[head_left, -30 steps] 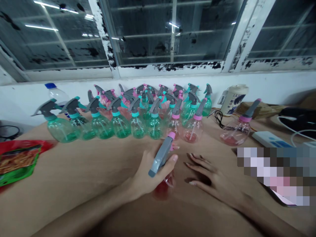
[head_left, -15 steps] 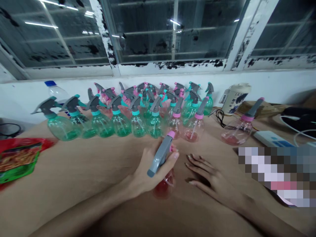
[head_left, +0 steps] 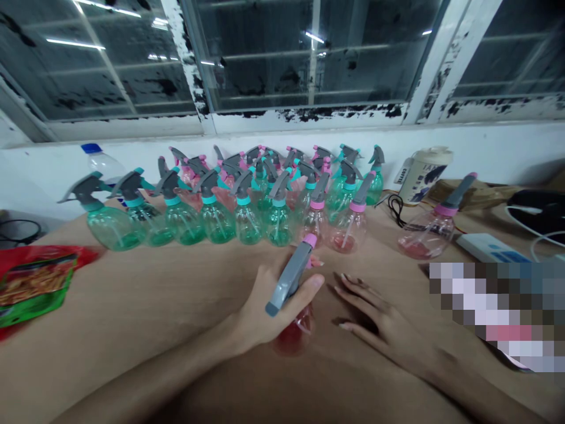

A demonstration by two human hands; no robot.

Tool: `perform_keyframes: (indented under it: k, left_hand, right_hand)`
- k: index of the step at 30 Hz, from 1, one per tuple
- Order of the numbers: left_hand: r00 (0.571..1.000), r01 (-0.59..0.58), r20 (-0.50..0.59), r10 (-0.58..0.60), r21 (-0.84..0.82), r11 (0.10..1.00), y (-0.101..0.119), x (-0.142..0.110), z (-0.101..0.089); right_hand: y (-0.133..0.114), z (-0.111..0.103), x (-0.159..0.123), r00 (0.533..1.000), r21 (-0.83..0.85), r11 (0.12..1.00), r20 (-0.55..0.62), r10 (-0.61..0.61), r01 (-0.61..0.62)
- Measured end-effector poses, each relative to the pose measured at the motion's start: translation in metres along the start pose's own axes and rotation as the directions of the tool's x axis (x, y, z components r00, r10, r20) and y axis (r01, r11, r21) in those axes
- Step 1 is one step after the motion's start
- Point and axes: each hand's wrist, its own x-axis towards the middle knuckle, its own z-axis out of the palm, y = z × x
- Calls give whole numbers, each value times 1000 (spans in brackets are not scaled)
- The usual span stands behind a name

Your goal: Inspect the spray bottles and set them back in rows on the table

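A pink-tinted spray bottle (head_left: 292,340) with a grey trigger head and pink nozzle stands upright on the table in front of me. My left hand (head_left: 267,309) wraps round its neck, just under the grey head, and hides the collar. Some of the fingers are out of sight behind the bottle. To the right, my right hand (head_left: 383,321) rests palm down on the table with fingers spread, apart from the bottle and holding nothing. Beyond both hands runs a row of spray bottles, green ones (head_left: 220,227) at left and pink ones (head_left: 348,232) at right.
More spray bottles crowd behind the front row, against the wall. A single pink spray bottle (head_left: 426,235) stands at right, near a paper cup (head_left: 426,174), a black cable and a white box (head_left: 489,248). Snack packets (head_left: 39,285) lie at left. A blue-capped bottle (head_left: 103,162) stands behind.
The view has shifted very slightly. My left hand stays round the spray bottle's neck, and my right hand still lies on the table.
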Motion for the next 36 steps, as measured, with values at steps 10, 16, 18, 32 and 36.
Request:
perform_keyframes:
  k: [10, 16, 18, 32, 36]
  left_hand:
    - [1000, 28, -11, -28, -2, 1000, 2, -2, 1]
    - [999, 43, 6, -43, 26, 999, 3, -2, 0]
    - [1000, 17, 10, -18, 26, 1000, 3, -1, 0]
    - [1000, 17, -6, -17, 13, 1000, 2, 1, 1]
    - [999, 45, -21, -45, 13, 999, 1, -1, 2]
  right_hand:
    - [-2, -2, 0, 998, -8, 999, -39, 44, -44]
    - [0, 3, -3, 1000, -52, 998, -15, 23, -24]
    - [1, 4, -4, 999, -56, 998, -30, 10, -11]
    - [-2, 1, -3, 999, -51, 998, -19, 46, -47]
    - [-5, 1, -2, 992, 15, 993, -46, 117, -117]
